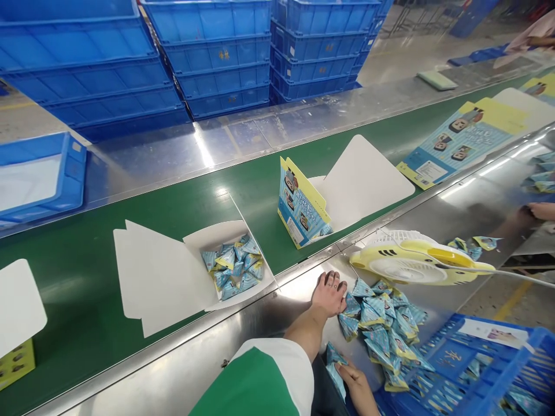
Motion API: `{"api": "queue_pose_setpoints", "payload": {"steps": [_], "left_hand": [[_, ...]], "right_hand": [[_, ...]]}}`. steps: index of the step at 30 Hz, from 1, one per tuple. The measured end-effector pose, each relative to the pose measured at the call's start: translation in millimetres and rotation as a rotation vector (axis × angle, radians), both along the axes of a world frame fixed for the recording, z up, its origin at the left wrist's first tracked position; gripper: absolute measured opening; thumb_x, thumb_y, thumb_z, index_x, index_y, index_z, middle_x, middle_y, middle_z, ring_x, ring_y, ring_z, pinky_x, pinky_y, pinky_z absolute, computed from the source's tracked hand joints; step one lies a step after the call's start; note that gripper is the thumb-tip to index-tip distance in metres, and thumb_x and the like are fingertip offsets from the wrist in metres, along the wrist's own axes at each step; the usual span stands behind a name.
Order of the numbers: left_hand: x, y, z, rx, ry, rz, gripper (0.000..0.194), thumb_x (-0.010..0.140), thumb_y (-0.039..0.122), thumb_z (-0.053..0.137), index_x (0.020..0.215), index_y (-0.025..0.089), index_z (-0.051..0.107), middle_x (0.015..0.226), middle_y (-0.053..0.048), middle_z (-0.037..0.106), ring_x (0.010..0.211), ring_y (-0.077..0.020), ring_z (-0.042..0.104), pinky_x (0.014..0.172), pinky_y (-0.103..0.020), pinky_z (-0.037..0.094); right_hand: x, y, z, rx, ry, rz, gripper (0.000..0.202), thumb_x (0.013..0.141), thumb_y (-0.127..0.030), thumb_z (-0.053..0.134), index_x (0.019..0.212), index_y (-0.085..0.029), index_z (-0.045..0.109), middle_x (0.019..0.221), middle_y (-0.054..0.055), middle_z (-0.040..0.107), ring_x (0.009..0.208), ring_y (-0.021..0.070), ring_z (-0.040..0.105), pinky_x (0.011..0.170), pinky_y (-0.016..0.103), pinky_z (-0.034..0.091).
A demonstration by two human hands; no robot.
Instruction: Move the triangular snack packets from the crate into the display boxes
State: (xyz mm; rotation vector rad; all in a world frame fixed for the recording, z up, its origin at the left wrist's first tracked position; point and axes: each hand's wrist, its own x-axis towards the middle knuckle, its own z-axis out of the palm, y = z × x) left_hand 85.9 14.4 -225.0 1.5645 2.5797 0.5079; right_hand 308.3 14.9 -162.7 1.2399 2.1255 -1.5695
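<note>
My left hand rests on the metal ledge beside the conveyor, its fingers bent and close together at the left edge of a pile of blue triangular packets; whether anything is under them is hidden. Lower down, my right hand grips a blue packet near the front edge of the ledge. On the green belt, an open white box holds several packets in its right part. Another open box with a printed blue and yellow side stands further right, with packets just visible inside.
A yellow fan lies on the ledge behind the pile. A blue crate with packets stands at the lower right. Blue crates are stacked beyond the belt. Another person's hand shows at the right edge.
</note>
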Motion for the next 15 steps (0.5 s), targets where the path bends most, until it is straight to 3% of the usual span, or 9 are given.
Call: {"api": "queue_pose_setpoints", "payload": {"steps": [3,10,15], "left_hand": [[0.0,0.1,-1.7,-0.009,-0.003,-0.004,0.058,0.096,0.049,0.043,0.145,0.017,0.050,0.154,-0.020,0.041,0.143,-0.0356,0.033,0.118,-0.057,0.021],[1.3,0.7,-6.2,0.010,-0.033,0.005,0.058,0.097,0.049,0.041,0.145,0.017,0.049,0.156,-0.020,0.039,0.144,-0.0356,0.030,0.119,-0.056,0.019],[0.8,-4.1,1.5,0.008,-0.051,0.005,0.058,0.096,0.050,0.044,0.144,0.017,0.051,0.156,-0.019,0.040,0.144,-0.0340,0.030,0.119,-0.055,0.019]], "right_hand": [[6.3,2.6,-7.6,-0.059,-0.024,0.040,0.049,0.072,-0.071,0.058,0.049,-0.029,0.069,0.088,0.012,0.074,0.107,0.0418,0.068,0.105,0.054,0.050],[5.8,4.2,-8.3,-0.033,-0.075,0.051,0.048,0.068,-0.069,0.058,0.042,-0.029,0.058,0.077,0.011,0.069,0.102,0.0424,0.067,0.105,0.055,0.049],[3.9,-1.5,-1.1,0.033,-0.080,0.084,0.047,0.067,-0.066,0.058,0.040,-0.029,0.054,0.071,0.008,0.064,0.087,0.0397,0.068,0.092,0.054,0.055]]}}
